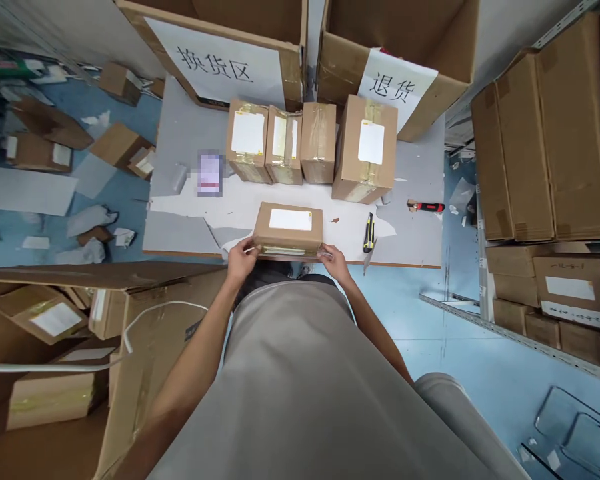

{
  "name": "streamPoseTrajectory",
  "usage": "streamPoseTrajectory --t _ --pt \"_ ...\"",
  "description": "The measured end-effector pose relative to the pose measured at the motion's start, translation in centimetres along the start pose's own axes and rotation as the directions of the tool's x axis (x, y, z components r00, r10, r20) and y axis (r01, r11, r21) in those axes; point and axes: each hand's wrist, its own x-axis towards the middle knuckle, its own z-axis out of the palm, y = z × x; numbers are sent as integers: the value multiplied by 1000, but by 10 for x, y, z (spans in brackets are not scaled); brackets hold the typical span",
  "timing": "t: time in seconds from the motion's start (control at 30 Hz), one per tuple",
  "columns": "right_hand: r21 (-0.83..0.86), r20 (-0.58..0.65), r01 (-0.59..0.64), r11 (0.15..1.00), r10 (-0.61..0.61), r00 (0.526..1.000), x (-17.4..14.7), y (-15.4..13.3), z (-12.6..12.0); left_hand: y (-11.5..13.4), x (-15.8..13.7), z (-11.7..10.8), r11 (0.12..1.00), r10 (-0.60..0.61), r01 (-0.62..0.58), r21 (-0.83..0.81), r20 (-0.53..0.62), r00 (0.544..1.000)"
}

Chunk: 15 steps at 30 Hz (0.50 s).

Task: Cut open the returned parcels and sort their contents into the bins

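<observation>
A small brown cardboard box (289,235) with a white label (290,219) on top sits at the table's front edge. My left hand (243,259) grips its lower left corner, thumb and fingers closed. At the opposite lower corner, my right hand (334,261) is closed on the box too. Shiny tape runs along the near side between both hands. To the right of the box lies a yellow and black box cutter (369,233). Farther right is a red and black utility knife (426,207). Behind the box stand several taped cartons, including a larger labelled carton (364,148).
Two big open boxes with handwritten signs, a left one (290,63) and a right one (340,70), stand at the back. A large carton (153,353) holding parcels is at my left. Stacked boxes (575,133) fill a shelf on the right. Scraps and cartons litter the floor at left.
</observation>
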Motion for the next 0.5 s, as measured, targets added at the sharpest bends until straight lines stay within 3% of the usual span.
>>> streamPoseTrajectory --t 0.1,0.2,0.5 --pt "-33 -26 126 992 -126 992 12 -10 -9 14 0 -1 998 63 -62 29 -69 996" --pt "-89 -21 175 981 -178 984 23 -15 -15 23 3 1 997 42 -36 68 -91 995" --pt "-168 -22 -17 986 14 1000 22 15 -7 4 14 0 997 -36 35 -67 -4 999"
